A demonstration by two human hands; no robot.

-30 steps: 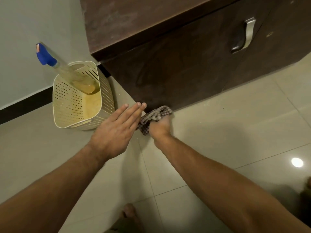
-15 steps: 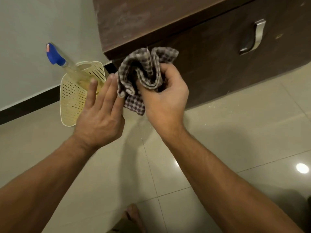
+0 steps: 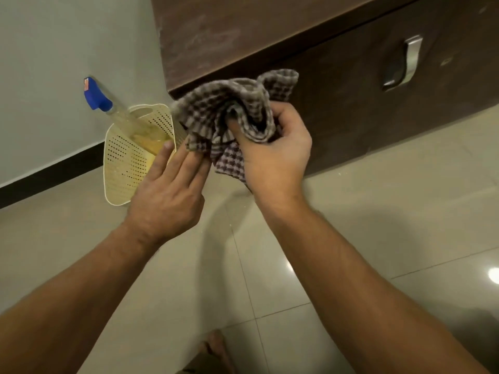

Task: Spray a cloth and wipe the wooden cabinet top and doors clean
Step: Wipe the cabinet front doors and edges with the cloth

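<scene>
A brown checked cloth [image 3: 232, 109] is bunched in my right hand [image 3: 272, 155], whose fingers curl round it in front of the dark wooden cabinet's door [image 3: 337, 103]. My left hand [image 3: 172, 190] has straight fingers, and their tips touch the cloth's lower left edge. The cabinet top [image 3: 216, 31] looks dusty and smeared. A spray bottle [image 3: 108, 106] with a blue head leans in a cream perforated basket [image 3: 124, 160] on the floor, left of the cabinet, against the wall.
A metal handle [image 3: 405, 63] sits on the cabinet door at the right. Glossy beige floor tiles [image 3: 351, 211] spread below. A bare foot [image 3: 213, 349] shows at the bottom edge. A grey wall [image 3: 54, 63] with a dark skirting stands at the left.
My right hand lifted the cloth from the floor at the cabinet's foot up to the cabinet's edge. My left hand followed, and its fingertips now touch the cloth.
</scene>
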